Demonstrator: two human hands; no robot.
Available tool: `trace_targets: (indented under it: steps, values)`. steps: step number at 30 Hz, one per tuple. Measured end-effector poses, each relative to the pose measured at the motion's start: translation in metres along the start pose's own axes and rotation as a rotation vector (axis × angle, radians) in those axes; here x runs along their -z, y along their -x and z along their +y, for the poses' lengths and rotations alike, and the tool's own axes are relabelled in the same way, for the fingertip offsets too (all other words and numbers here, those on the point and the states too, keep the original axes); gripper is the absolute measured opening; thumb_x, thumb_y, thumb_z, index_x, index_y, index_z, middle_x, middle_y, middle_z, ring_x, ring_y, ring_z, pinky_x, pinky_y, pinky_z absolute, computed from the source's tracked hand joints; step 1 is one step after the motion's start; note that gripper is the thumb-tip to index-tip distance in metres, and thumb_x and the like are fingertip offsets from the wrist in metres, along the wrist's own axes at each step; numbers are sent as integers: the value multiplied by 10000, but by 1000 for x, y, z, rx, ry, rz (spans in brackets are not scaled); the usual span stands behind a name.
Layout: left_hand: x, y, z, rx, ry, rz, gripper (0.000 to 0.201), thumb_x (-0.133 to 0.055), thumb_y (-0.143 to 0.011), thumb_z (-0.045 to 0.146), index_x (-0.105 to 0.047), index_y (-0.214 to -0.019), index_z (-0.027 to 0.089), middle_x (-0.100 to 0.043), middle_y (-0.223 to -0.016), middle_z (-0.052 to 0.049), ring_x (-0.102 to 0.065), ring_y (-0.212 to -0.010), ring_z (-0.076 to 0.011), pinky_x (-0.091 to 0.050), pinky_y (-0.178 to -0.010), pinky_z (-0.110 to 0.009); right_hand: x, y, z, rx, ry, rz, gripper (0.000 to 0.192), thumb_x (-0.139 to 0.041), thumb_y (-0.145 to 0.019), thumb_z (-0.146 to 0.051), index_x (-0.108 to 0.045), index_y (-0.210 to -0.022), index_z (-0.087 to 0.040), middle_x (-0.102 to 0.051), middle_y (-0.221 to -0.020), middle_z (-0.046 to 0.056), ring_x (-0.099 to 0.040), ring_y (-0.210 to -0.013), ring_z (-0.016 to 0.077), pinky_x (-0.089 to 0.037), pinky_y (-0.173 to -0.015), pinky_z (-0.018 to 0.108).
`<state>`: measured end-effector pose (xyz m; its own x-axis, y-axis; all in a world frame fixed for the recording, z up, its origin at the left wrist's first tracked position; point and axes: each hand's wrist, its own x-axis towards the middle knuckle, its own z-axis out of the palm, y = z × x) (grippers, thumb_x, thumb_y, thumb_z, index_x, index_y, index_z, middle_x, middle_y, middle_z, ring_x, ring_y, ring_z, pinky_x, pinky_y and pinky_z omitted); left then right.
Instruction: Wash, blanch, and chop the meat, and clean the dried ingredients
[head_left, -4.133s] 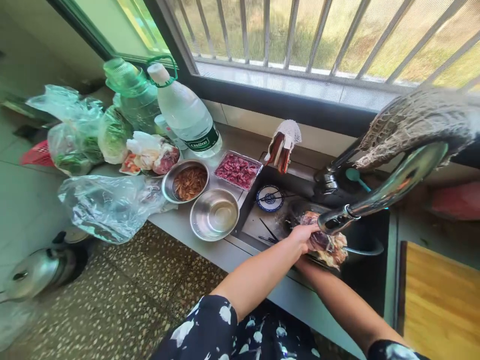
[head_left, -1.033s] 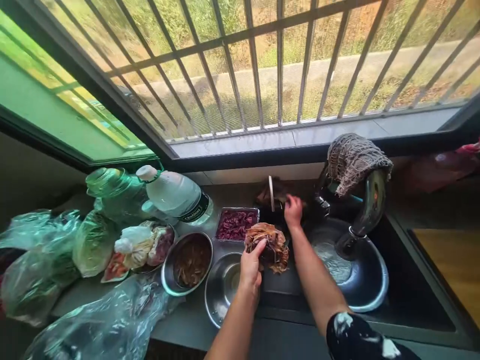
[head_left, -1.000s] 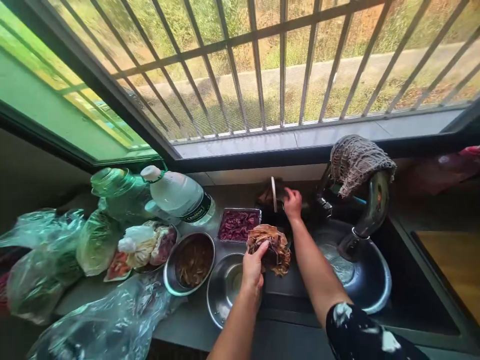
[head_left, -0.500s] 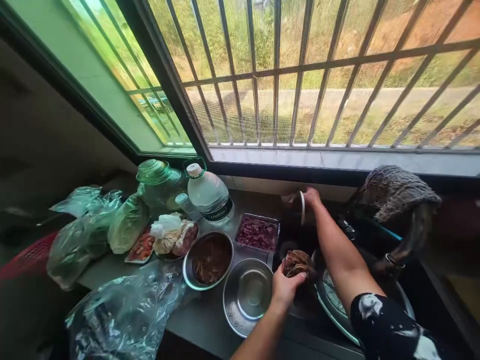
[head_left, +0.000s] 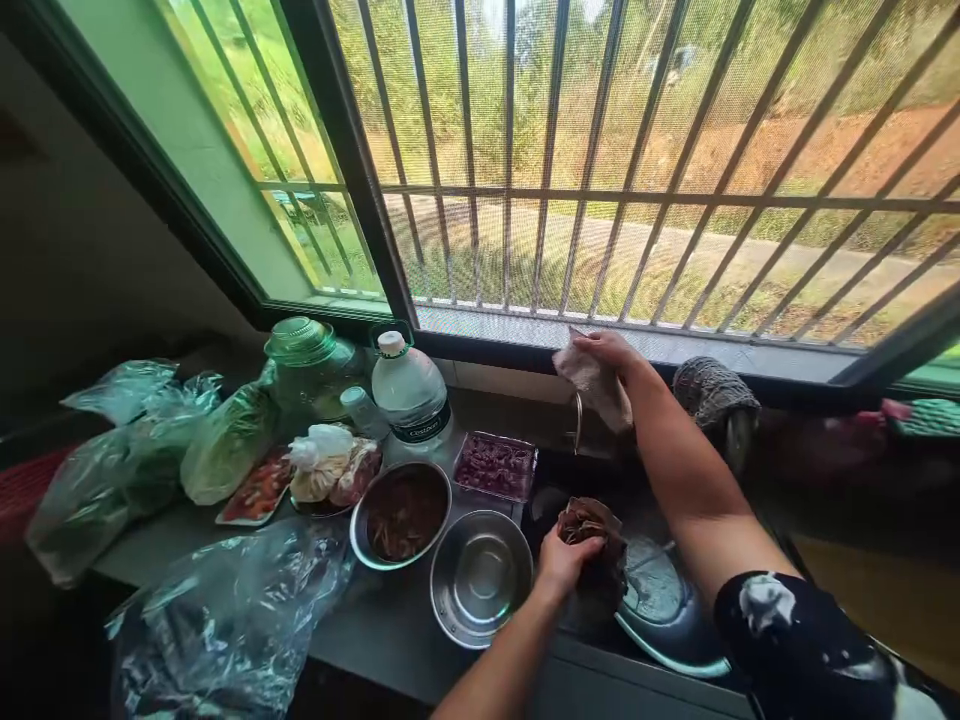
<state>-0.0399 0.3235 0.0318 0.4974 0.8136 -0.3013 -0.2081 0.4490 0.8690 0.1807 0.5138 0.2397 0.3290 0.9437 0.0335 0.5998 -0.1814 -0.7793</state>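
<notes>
My left hand (head_left: 564,562) is closed around a bundle of thin brown leaf-like layers (head_left: 596,530), held over the sink just right of the metal bowl. Up by the window sill, my right hand (head_left: 611,352) pinches a pale, limp cloth (head_left: 596,385), which hangs beside the curved tap (head_left: 578,420). Left of my left hand stands the shiny metal bowl (head_left: 480,578). Another metal bowl (head_left: 358,530) next to it contains dark liquid with brown strips. Part of a basin (head_left: 667,640) in the sink shows under my right forearm.
A tray of purple-red pieces (head_left: 495,466) lies behind the bowls. Along the left are a big water bottle (head_left: 409,390), a green-lidded jar (head_left: 304,350), bagged greens (head_left: 232,440) and a loose clear plastic bag (head_left: 217,620). A grey mesh-like bundle (head_left: 712,390) sits by the sill at right.
My right hand has risen from beside the tap toward the sill, and the pale cloth now shows clearly in it. My left hand keeps the brown bundle. The view has shifted.
</notes>
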Motion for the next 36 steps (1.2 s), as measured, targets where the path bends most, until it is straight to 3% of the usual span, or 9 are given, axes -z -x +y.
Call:
trace_targets:
  steps: [4,8,13,21,25,29,31,33,36]
  values:
    - [-2,3,-6,-9,3,-18,496,-785,-503,247,-645,-964,131,-675,-977,-105,-611,-935,-259,-440,-889,-378,-1,14,7,-20,-333,-303,394,-638,-696,-461,-607,-938,-152,-662,-788,47,-567,-612,126,-442,-566,227]
    - [-1,6,-10,-6,6,-18,522,-791,-485,283,-652,-960,118,-678,-959,-117,-609,-932,-272,-448,-869,-366,-9,14,38,-198,-39,-438,405,-674,-649,-488,-649,-845,-134,-642,-647,42,-556,-572,150,-428,-536,246]
    - [2,4,-21,7,-23,-4,573,-810,-448,306,-653,-967,119,-672,-979,-123,-604,-949,-278,-440,-883,-361,-23,5,61,-154,428,-248,476,-538,-708,-619,-656,-695,-158,-620,-634,59,-556,-615,186,-399,-568,279]
    - [-6,7,-22,21,20,9,490,-789,-484,257,-649,-937,132,-681,-940,-95,-613,-913,-250,-435,-895,-380,-60,30,42,104,716,44,434,-500,-760,-561,-625,-1001,-224,-572,-989,86,-557,-828,187,-393,-667,252]
    - [-10,12,-16,20,12,24,471,-783,-497,235,-650,-936,130,-685,-929,-87,-607,-929,-258,-440,-889,-378,-75,46,36,80,688,195,565,-527,-709,-618,-567,-1041,-162,-534,-1020,121,-543,-876,221,-413,-718,288]
    - [-8,15,-16,14,-21,28,477,-771,-522,256,-645,-963,125,-677,-958,-98,-603,-943,-263,-434,-898,-387,-75,61,41,184,550,99,687,-653,-577,-614,-537,-1042,-122,-524,-1052,128,-531,-922,229,-425,-781,299]
    - [-9,16,-16,13,-34,40,478,-767,-524,253,-643,-966,119,-676,-957,-105,-602,-947,-270,-431,-900,-395,-74,69,45,278,540,66,606,-730,-553,-474,-562,-1026,-135,-472,-1181,133,-501,-1013,233,-405,-847,290]
    - [-10,17,-16,16,-51,50,470,-763,-521,243,-645,-959,118,-677,-951,-104,-601,-947,-273,-431,-899,-397,-73,76,48,306,517,97,379,-669,-656,-352,-605,-973,-154,-459,-1235,112,-476,-1075,217,-374,-898,275]
    - [-14,18,-15,20,-61,56,455,-753,-522,235,-651,-950,121,-679,-949,-99,-605,-937,-269,-447,-879,-374,-68,79,54,231,362,167,227,-471,-802,-297,-651,-874,-179,-587,-1074,63,-521,-1012,174,-378,-872,254]
